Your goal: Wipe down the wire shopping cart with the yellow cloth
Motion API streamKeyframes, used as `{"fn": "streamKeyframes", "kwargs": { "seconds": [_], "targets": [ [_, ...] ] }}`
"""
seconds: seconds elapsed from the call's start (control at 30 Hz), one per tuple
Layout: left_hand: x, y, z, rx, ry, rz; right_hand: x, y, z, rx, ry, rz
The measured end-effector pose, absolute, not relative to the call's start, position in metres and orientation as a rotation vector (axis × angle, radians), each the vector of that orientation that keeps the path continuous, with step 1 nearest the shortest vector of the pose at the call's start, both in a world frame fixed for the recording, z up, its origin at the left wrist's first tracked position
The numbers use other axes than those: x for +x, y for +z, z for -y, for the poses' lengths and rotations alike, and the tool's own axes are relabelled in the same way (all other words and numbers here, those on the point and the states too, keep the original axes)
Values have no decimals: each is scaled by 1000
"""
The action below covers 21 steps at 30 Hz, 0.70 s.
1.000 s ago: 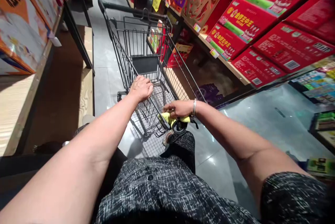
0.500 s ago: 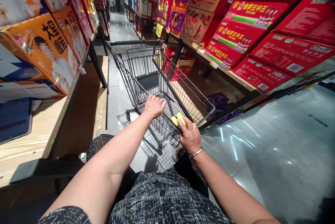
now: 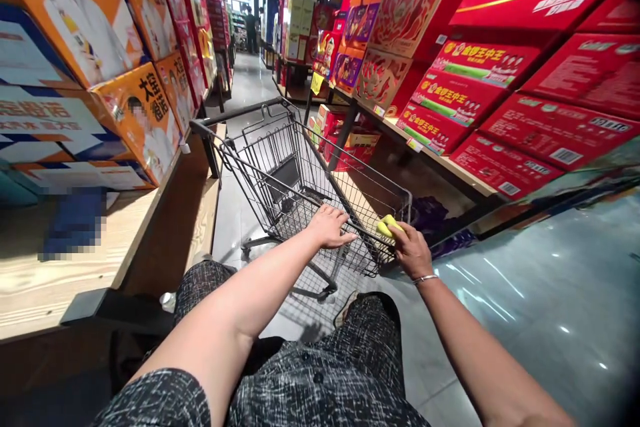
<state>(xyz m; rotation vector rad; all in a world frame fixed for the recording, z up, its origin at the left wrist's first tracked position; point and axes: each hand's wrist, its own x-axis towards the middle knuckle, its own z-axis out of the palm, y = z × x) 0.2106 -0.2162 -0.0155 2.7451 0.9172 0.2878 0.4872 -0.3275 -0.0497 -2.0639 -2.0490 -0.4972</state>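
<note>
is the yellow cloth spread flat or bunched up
Bunched up: the yellow cloth forms a small, rounded wad in the right hand.

Shopping cart (image 3: 281, 177) on glossy floor (image 3: 530, 314)

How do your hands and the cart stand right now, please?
Left hand resting on cart. Right hand holding yellow cloth by cart's edge. Shelf with stacked red boxes close by, right.

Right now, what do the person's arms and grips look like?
The left arm has a short black sleeve flecked with white. The right arm shows no sleeve here, just a thin silvery bracelet. The left grip and right grip wear no gloves.
</note>
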Motion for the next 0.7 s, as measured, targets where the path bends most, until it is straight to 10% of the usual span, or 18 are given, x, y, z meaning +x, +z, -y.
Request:
{"fn": "streamKeyframes", "kwargs": {
  "seconds": [0.43,0.7],
  "targets": [
    [0,71,189,2925,729,-1481,541,-24,266,-2325,-539,2157],
    [-129,86,181,2844,739,-1596,384,31,223,-1725,-402,2012]
  ]
}}
